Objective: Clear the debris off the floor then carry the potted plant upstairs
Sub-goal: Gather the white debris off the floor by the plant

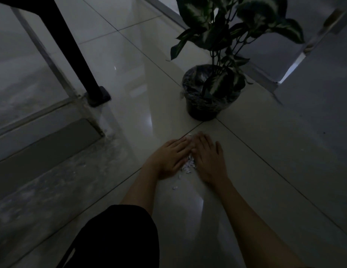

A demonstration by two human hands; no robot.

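Note:
A small heap of white debris lies on the pale tiled floor, with a few loose bits trailing toward me. My left hand and my right hand lie flat on the floor on either side of the heap, fingers together and tips nearly meeting above it, cupping it between them. Just beyond my fingertips stands the potted plant: a dark round pot lined with crinkled plastic, with tall stems and green-and-white leaves. The scene is dim.
A black slanted post on a foot stands at the left by a glass panel and a raised step edge. A wall base runs behind the plant at the right. My dark-clothed knee is at the bottom.

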